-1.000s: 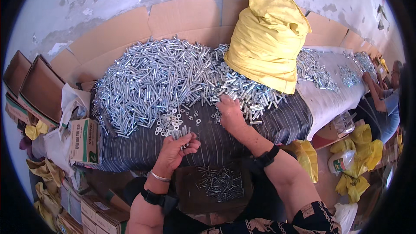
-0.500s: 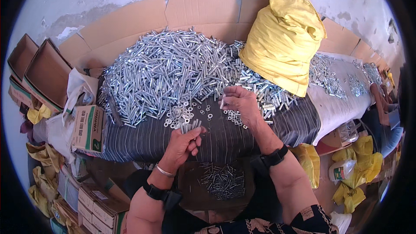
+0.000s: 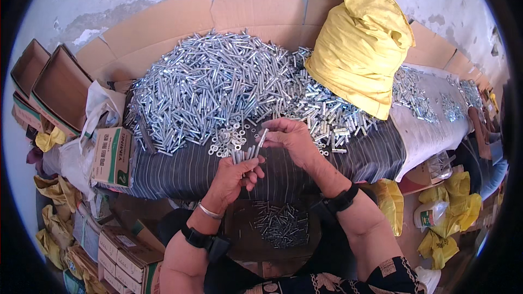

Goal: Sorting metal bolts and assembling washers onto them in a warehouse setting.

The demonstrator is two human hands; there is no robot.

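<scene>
My left hand (image 3: pixel 235 177) is closed around several silver metal bolts (image 3: pixel 244 155), which stick up past its thumb. Just to the right and above, my right hand (image 3: pixel 292 140) pinches one silver bolt (image 3: pixel 263 138) between thumb and fingers, held tilted close beside the bunch. Behind both hands a big heap of loose bolts (image 3: pixel 212 87) covers the striped dark cloth (image 3: pixel 174 171). A small pile of flat washers (image 3: pixel 229 139) lies at the heap's front edge, next to my left hand.
A bulging yellow sack (image 3: pixel 362 49) stands on the heap's right side. More bolts (image 3: pixel 280 224) lie in a dark tray below, between my forearms. Cardboard boxes (image 3: pixel 111 158) are stacked at the left. At the far right sits another person (image 3: pixel 487 158), partly in view.
My right hand has moved left and slightly down with its bolt, coming up to the bunch in my left hand. The left hand has barely shifted.
</scene>
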